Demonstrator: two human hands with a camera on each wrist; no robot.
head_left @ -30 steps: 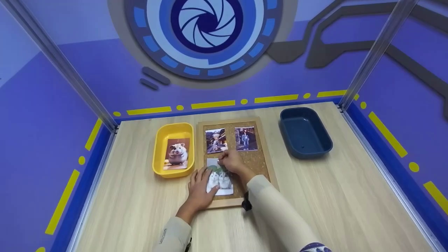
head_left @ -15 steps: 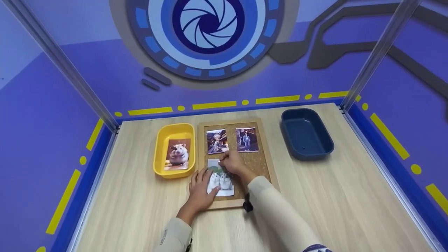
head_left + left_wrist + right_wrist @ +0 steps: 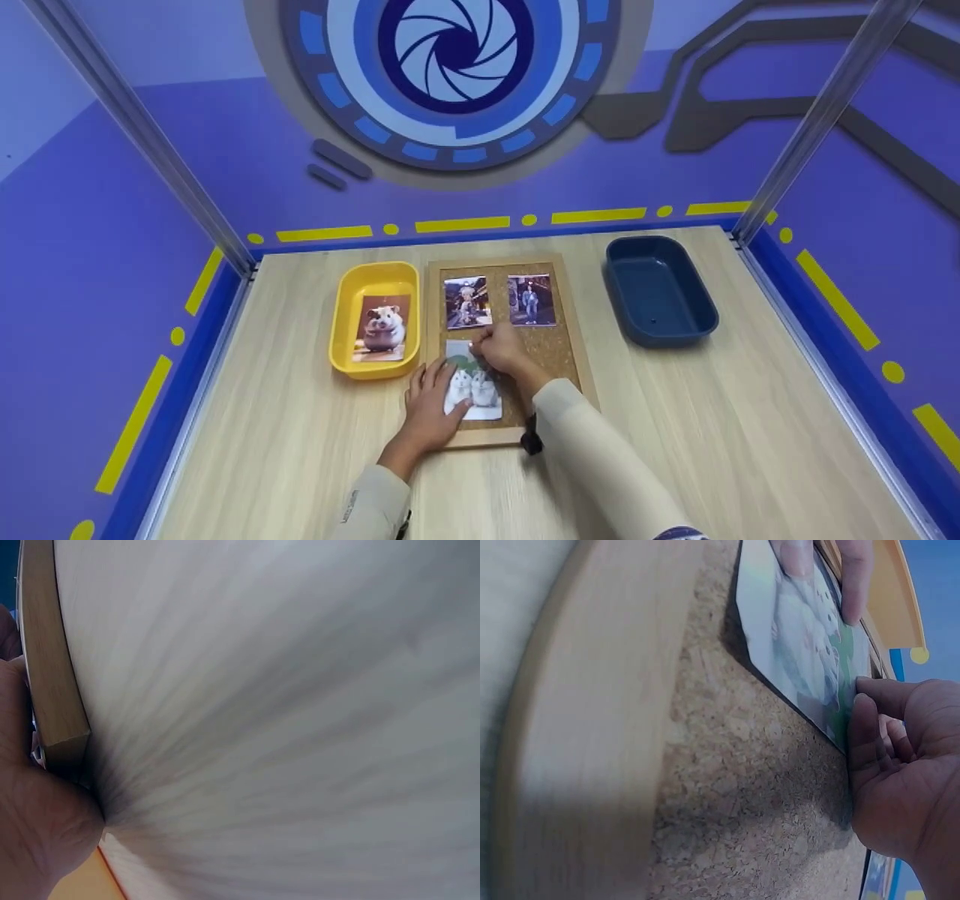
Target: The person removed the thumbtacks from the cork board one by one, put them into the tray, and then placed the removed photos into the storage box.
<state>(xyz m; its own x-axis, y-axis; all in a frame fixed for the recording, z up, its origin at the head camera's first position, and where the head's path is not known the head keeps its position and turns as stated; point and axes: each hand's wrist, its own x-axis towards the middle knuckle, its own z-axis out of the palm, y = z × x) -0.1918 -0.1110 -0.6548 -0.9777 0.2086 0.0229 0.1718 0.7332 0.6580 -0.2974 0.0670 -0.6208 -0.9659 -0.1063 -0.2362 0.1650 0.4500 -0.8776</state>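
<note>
My left hand (image 3: 433,409) lies with fingers spread over the left side of a photo of two white hamsters (image 3: 480,396), holding it flat on the framed cork board (image 3: 541,346). At the photo's upper edge, my right hand (image 3: 501,349) pinches what looks like a small white push pin (image 3: 471,344), mostly hidden by the fingertips. The right wrist view shows thumb and forefinger meeting at the edge of the hamster photo (image 3: 799,645). Higher on the board are two photos of people, a left one (image 3: 466,302) and a right one (image 3: 531,300).
Left of the board stands a yellow tray (image 3: 337,319) with a photo of a brown-and-white hamster (image 3: 383,330) inside. A dark blue tray (image 3: 656,296) is at the back right of the wooden table (image 3: 712,420). Purple walls (image 3: 187,150) close in the sides and back.
The head view has shifted slightly. Both hands and the photos keep their places on the board.
</note>
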